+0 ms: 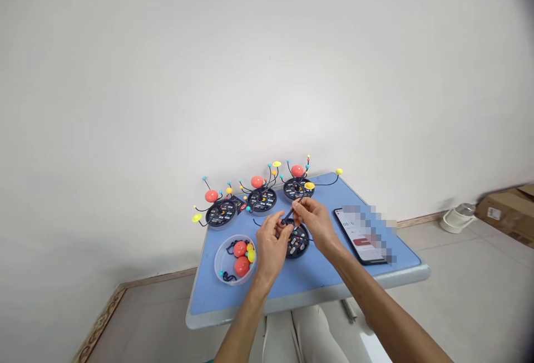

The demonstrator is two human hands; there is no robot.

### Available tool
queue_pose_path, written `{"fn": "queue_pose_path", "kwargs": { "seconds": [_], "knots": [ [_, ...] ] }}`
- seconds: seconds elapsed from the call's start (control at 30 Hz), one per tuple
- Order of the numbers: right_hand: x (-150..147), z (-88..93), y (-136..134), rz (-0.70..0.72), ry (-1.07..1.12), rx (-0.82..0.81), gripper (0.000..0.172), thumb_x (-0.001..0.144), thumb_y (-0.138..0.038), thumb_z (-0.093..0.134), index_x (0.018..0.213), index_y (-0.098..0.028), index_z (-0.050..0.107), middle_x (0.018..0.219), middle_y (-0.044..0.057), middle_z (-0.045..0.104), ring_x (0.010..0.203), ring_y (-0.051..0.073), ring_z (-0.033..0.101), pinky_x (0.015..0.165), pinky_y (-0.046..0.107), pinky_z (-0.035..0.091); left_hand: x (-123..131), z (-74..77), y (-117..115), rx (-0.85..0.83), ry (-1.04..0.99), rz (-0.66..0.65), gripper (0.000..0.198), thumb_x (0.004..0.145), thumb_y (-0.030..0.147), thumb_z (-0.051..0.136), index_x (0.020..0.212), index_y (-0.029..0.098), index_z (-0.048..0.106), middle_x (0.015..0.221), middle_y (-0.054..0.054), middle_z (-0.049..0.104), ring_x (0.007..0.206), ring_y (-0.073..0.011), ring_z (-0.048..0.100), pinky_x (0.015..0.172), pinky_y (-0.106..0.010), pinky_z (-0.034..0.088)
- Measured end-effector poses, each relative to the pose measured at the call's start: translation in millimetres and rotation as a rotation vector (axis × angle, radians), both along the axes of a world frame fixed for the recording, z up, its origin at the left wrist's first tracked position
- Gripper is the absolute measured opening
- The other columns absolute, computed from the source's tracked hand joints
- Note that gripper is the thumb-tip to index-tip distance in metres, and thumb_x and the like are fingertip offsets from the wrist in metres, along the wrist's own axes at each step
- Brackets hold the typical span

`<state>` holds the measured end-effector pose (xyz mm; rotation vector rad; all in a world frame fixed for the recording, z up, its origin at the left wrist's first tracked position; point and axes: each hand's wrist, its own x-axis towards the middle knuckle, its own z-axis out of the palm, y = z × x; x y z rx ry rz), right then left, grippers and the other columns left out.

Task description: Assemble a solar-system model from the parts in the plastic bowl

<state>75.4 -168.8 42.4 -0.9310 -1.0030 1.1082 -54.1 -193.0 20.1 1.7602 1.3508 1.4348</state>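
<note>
Bright, even light; warped, dark corner.

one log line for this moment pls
left hand: pinching thin black rod | right hand: pinching same rod | below: black round base on blue table | beside: clear plastic bowl of red balls

Left hand (271,246) and right hand (317,221) close together in pinch grips, forearms (375,302) extended.
</note>
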Motion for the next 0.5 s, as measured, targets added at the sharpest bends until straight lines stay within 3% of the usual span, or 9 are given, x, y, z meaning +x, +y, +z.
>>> {"fn": "queue_pose_path", "kwargs": {
  "seconds": [0.17,0.33,0.5],
  "knots": [
    [3,-2.2,-15,-0.112,-0.172,0.158,0.024,0.081,-0.042,0.066,0.078,-0.019,0.058,0.064,0.000,0.063,0.054,0.016,0.061,0.056,0.029,0.050,-8,-4.2,-8,0.086,0.032,0.139,0.026,0.085,0.025,0.063,0.110,0.020,0.064,0.090,-0.003,0.061,0.075,-0.0131,0.059,0.073,-0.027,0.052],
    [-5,-35.6,-24,-0.333,-0.457,0.434,0.010,0.089,-0.029,0.058,0.086,-0.020,0.059,0.086,0.008,0.069,0.075,0.020,0.068,0.068,0.033,0.056,4,-20.1,-2,0.145,0.175,0.131,0.022,0.089,0.021,0.056,0.110,0.019,0.063,0.093,-0.005,0.063,0.077,-0.0151,0.061,0.073,-0.029,0.052],
    [-12,-61.8,-23,-0.387,-0.705,0.670,0.009,0.093,-0.016,0.048,0.087,-0.021,0.054,0.089,0.008,0.067,0.083,0.019,0.067,0.070,0.031,0.057,9,-42.7,6,0.052,0.109,0.142,0.022,0.090,0.019,0.050,0.107,0.018,0.064,0.096,-0.008,0.067,0.082,-0.0173,0.064,0.077,-0.032,0.053]
  ]
}}
